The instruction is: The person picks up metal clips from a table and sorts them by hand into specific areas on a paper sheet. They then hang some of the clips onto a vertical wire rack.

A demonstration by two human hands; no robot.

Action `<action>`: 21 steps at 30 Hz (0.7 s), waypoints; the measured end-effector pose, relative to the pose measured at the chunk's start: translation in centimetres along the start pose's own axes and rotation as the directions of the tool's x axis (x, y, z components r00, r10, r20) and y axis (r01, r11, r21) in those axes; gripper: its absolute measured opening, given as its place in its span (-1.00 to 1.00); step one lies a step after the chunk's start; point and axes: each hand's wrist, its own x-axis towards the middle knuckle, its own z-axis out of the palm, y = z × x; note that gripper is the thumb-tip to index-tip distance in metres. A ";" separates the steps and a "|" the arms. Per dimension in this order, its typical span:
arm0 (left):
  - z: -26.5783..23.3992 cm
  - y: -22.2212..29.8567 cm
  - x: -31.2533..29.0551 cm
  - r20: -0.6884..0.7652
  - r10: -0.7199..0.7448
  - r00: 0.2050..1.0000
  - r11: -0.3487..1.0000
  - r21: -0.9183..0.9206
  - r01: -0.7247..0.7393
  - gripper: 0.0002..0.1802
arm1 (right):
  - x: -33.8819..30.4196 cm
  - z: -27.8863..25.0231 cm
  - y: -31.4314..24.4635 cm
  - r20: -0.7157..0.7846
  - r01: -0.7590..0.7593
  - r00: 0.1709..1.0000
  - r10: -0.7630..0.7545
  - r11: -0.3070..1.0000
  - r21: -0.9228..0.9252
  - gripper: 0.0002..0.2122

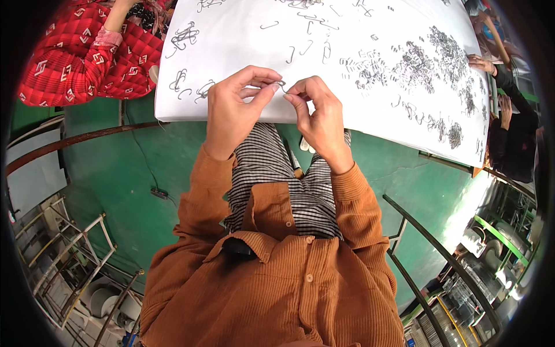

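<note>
- Position of the workpiece: a small dark piece point(281, 84) lay between the fingertips of both hands, raised above the near edge of the white-covered table point(254, 49). Whether it was one bent wire or two joined could not be told at this size.
- Left hand point(234, 107): thumb and forefinger were drawn into a narrow pinch on the piece's left part. This appeared to be the steadying grip, best kept firm and close to the point being worked.
- Right hand point(318, 113): thumb and forefinger were also nearly closed, at the piece's right end. How hard they pressed could not be told; a light, precise pinch probably suited so thin a part.
- Posture: both forearms reached forward from the brown sleeves point(358, 191), with the fingertips close together. Small finger movements, rather than movements of the whole arm, seemed the better means of control.
- Surroundings: loose dark hooks point(291, 55) lay just beyond the hands, and a dense heap of small dark parts point(448, 52) spread toward the right. Hands kept clear of the scattered pieces would likely have avoided snagging.
- Risk: a slack pinch could have let the piece twist or spring away.
</note>
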 end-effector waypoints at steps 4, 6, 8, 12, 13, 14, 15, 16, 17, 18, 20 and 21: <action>-1.1 -0.5 -0.1 -0.026 0.013 1.000 1.000 0.025 -0.012 -0.87 | 0.0 0.8 0.9 0.021 0.002 1.000 -0.002 1.000 -0.030 -0.92; -1.5 -0.8 0.0 -0.052 0.037 0.998 0.998 0.061 -0.033 -0.87 | 0.2 1.0 0.6 0.015 0.037 0.999 -0.037 0.999 0.008 -0.92; -2.0 -0.8 0.0 -0.027 0.002 1.000 0.999 0.045 0.000 -0.87 | 0.5 1.4 0.3 0.007 0.076 0.997 -0.076 0.996 0.044 -0.92; -2.2 -1.4 0.1 -0.029 0.015 0.999 0.999 -0.028 -0.016 -0.85 | 1.3 2.1 -0.2 0.012 0.088 0.996 -0.088 0.995 0.039 -0.92; -2.2 -1.3 0.2 -0.022 0.003 1.000 0.999 -0.037 -0.004 -0.86 | 1.4 2.1 -0.1 0.023 0.079 0.997 -0.080 0.996 0.027 -0.92; -2.3 -1.2 0.2 -0.015 -0.009 1.000 0.999 -0.046 0.009 -0.86 | 1.4 2.1 0.1 0.028 0.072 0.997 -0.073 0.997 0.019 -0.92; -2.3 -1.2 0.2 -0.009 -0.021 1.000 0.998 -0.053 0.021 -0.86 | 1.4 2.2 0.3 0.034 0.066 0.997 -0.067 0.998 0.012 -0.92; -2.3 -1.2 0.2 -0.013 -0.008 1.000 0.999 -0.043 0.007 -0.86 | 1.4 2.2 0.5 0.039 0.060 0.997 -0.061 0.998 0.005 -0.92; -2.4 -1.3 0.2 -0.017 0.005 1.000 0.999 -0.033 -0.006 -0.86 | 1.5 2.1 0.5 0.046 0.044 0.998 -0.046 0.998 0.046 -0.92; -2.3 -1.4 0.2 -0.020 0.022 1.000 0.999 -0.024 -0.022 -0.86 | 1.6 2.0 0.3 0.051 0.029 0.998 -0.033 0.996 0.085 -0.92; -2.2 -1.3 0.1 -0.073 0.082 0.994 0.997 0.012 -0.082 -0.86 | 1.9 1.8 0.8 0.028 -0.046 0.999 0.044 0.996 0.079 -0.91; -2.2 -1.1 0.1 -0.094 0.117 0.989 0.993 0.031 -0.114 -0.86 | 2.2 1.7 2.1 -0.011 -0.107 0.994 0.107 0.994 0.034 -0.89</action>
